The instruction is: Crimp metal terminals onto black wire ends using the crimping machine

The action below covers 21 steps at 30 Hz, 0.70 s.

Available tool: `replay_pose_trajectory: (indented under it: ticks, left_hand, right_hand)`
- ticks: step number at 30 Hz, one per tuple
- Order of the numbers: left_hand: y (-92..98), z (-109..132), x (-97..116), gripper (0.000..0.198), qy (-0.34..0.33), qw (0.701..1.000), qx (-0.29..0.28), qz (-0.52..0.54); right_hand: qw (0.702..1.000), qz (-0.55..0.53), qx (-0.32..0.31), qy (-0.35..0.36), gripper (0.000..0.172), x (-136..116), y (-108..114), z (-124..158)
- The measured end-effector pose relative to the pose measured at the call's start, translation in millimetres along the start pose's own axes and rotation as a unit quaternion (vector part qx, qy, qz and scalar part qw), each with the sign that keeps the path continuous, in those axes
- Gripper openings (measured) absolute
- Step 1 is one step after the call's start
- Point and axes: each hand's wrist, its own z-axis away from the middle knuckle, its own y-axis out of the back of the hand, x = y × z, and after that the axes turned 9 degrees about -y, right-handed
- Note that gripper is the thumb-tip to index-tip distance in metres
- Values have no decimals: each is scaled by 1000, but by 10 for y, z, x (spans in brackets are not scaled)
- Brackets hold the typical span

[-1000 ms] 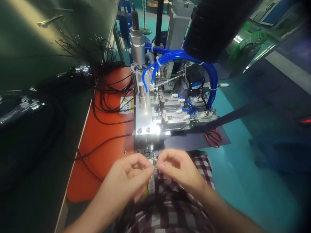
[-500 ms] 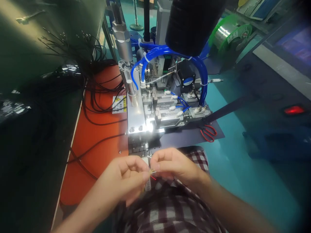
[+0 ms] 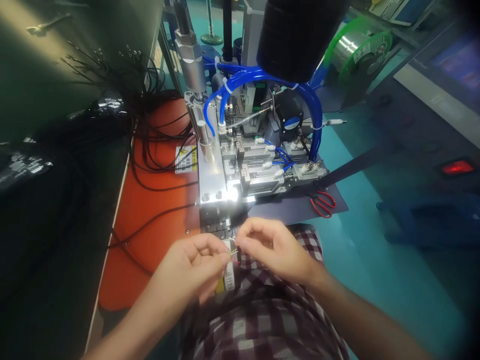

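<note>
Several thin wires (image 3: 234, 252), yellowish and red at the ends, stick out from between the thumb and forefinger of my left hand (image 3: 200, 262). My right hand (image 3: 275, 245) is closed in a pinch just above and right of the wire ends. Whether a strand sits between its fingertips is too small to tell. Both hands are over my lap, in front of a metal machine (image 3: 258, 170) with cylinders and blue air hoses (image 3: 317, 115). A bright light glows at the machine's near left corner.
Black cables (image 3: 153, 185) lie across an orange surface (image 3: 150, 225) at left, with a bundle of their ends behind. Red-handled pliers (image 3: 323, 204) lie right of the machine. A green-rimmed solder wire spool (image 3: 348, 47) stands behind. A wrench (image 3: 48, 25) lies far left.
My right hand has risen slightly and its fingertips have drawn off from the wires. My left hand keeps its pinch on them. The view has shifted a little.
</note>
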Motion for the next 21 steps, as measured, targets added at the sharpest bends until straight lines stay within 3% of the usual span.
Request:
replay_pose_trajectory:
  ticks: [5,8,10,12,14,15,21]
  left_hand:
    - [-47,-3,49,28,2,1000,25,-9]
    - [-65,-13,64,29,-1,999,39,-11]
    - [-67,-14,62,29,-3,999,40,-6]
    - [-63,-13,55,28,-6,999,38,-1]
    - [-56,-12,49,27,-11,999,33,3]
    - [-51,-13,47,26,-13,999,31,4]
    - [-25,-21,50,26,-19,1000,19,15]
  right_hand:
    - [997,76,14,-14,11,-8,-16,16]
    - [983,157,41,85,10,-31,-21,29]
    - [939,261,89,206,12,-43,-31,45]
    - [862,365,140,323,17,-40,-47,59]
    - [796,427,175,393,23,-14,-64,64]
    - [778,439,184,410,24,6,-71,62]
    - [755,423,209,455,20,165,-77,18]
